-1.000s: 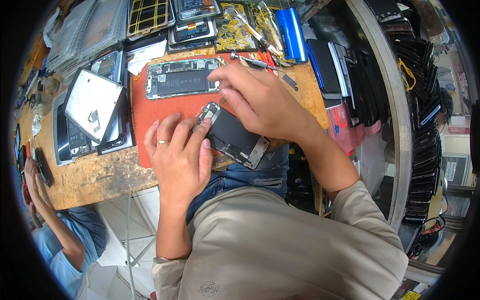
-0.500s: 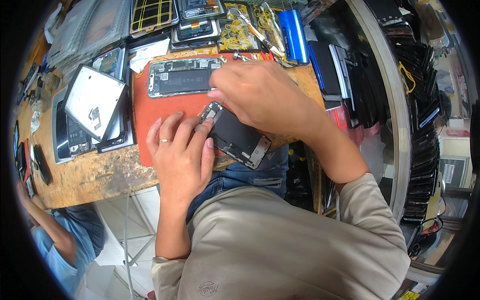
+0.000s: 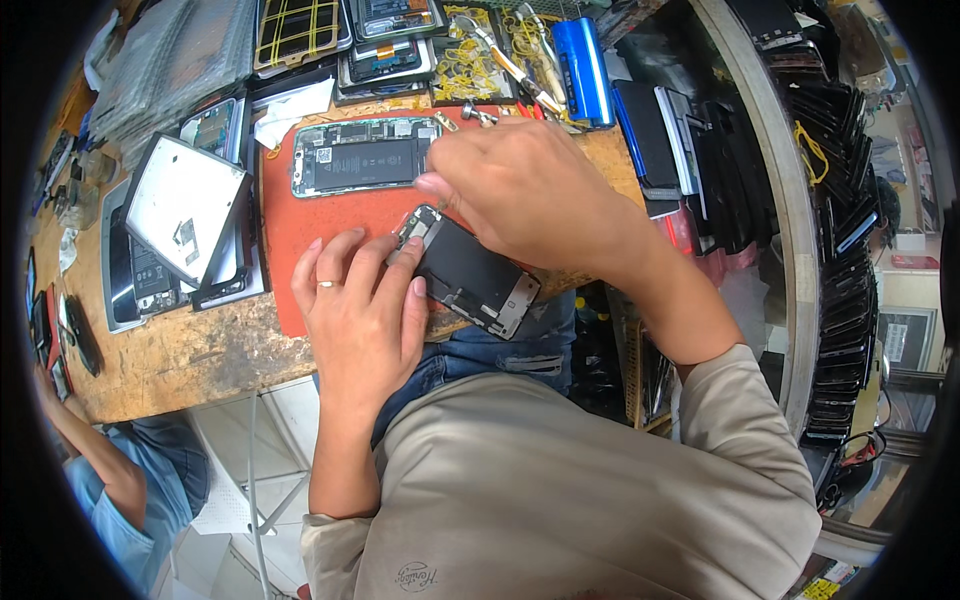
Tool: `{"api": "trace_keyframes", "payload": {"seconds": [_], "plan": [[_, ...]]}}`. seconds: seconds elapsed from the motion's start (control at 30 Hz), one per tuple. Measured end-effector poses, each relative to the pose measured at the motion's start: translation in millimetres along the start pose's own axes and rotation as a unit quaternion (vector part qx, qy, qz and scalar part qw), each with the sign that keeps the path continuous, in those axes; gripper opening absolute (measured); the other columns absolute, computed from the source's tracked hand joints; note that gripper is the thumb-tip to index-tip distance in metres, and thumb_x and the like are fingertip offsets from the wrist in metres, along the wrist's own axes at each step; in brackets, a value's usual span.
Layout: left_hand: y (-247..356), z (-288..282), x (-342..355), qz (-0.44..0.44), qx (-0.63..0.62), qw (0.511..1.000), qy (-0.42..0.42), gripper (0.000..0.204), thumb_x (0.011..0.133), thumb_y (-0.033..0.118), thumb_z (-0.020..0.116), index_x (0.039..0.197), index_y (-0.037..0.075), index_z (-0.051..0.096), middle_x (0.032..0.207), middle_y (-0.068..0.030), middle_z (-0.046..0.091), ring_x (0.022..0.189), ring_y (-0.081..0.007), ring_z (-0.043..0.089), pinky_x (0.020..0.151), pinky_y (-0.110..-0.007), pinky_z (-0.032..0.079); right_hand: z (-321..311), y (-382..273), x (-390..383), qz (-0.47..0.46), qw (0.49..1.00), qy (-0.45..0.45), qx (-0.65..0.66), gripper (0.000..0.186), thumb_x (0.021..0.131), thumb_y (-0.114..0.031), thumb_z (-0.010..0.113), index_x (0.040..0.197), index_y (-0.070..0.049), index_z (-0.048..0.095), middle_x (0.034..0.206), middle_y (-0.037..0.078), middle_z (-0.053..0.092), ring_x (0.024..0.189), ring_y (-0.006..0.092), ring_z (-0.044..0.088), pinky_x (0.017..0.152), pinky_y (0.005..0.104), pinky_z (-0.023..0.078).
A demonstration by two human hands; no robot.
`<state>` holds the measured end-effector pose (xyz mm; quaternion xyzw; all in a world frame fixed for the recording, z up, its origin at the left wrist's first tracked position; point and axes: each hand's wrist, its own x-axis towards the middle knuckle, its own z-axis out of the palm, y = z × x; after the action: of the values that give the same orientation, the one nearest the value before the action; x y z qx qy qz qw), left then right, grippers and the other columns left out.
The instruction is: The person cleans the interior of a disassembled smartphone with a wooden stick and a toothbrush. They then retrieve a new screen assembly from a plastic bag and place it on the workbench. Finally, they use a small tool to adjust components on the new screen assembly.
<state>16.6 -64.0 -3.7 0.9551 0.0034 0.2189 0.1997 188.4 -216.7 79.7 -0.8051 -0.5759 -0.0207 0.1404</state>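
Observation:
A phone screen [image 3: 470, 267], black-backed with silver plates and flex cables, lies aslant at the front edge of the red mat [image 3: 290, 235], its lower corner jutting past the bench edge. My left hand [image 3: 362, 300], a ring on one finger, rests with fingers spread; the index fingertip presses on the screen's upper end and the thumb lies by its side. Over that same end my right hand [image 3: 510, 185] is closed in a pinch. Whatever it pinches is hidden by the fingers. Behind, an opened phone body [image 3: 365, 160] with a black battery lies flat, its right end partly covered by my right hand.
Stacked device parts and a white panel [image 3: 185, 205] stand left of the mat. Trays of yellow bands [image 3: 468, 60] and a blue cylinder [image 3: 583, 72] are at the back. Dark phones line the right side. A co-worker's arm [image 3: 95, 450] shows at lower left.
The view has shifted very slightly. My right hand keeps its pinch over the screen's upper end, and my left hand stays in place.

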Motion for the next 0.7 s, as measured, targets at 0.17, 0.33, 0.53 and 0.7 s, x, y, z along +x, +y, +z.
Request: {"api": "trace_keyframes", "payload": {"seconds": [0.17,0.33,0.53,0.7], "plan": [[2.4,-1.1,0.2,-0.012,0.000,1.000,0.002,0.029,0.098,0.018,0.068,0.123,0.011,0.082,0.123,-0.0067,0.073,0.130,-0.0313,0.061,0.123,-0.055,0.034,-1.6,-2.0,3.0,0.039,0.994,-0.097,-0.019,0.026,0.100,-0.016,0.075,0.118,0.000,0.067,0.104,0.019,0.075,0.098,0.0409,0.074,0.087,0.0497,0.057],[1.7,-1.0,1.4,-0.003,0.008,1.000,0.001,0.031,0.096,0.021,0.071,0.124,0.011,0.081,0.125,-0.0070,0.072,0.130,-0.0317,0.060,0.122,-0.056,0.034,-2.8,0.6,1.2,-0.007,0.999,-0.028,0.015,0.022,0.101,-0.016,0.074,0.112,0.000,0.066,0.099,0.020,0.073,0.094,0.0422,0.073,0.083,0.0503,0.057],[0.0,0.2,-1.1,-0.002,0.010,1.000,-0.002,0.032,0.096,0.023,0.072,0.125,0.011,0.081,0.126,-0.0073,0.072,0.131,-0.0317,0.060,0.121,-0.056,0.034,3.7,1.6,2.1,-0.041,0.998,0.034,0.035,0.016,0.091,-0.008,0.074,0.099,0.000,0.063,0.091,0.020,0.074,0.087,0.0419,0.075,0.078,0.0503,0.059],[1.1,-0.1,-0.3,-0.004,0.009,1.000,-0.001,0.032,0.096,0.021,0.071,0.125,0.011,0.081,0.126,-0.0073,0.072,0.131,-0.0317,0.060,0.122,-0.056,0.034,6.2,2.2,1.4,-0.047,0.998,0.046,0.023,0.018,0.086,-0.004,0.075,0.097,0.001,0.062,0.096,0.023,0.076,0.090,0.0407,0.077,0.080,0.0496,0.060]]}}
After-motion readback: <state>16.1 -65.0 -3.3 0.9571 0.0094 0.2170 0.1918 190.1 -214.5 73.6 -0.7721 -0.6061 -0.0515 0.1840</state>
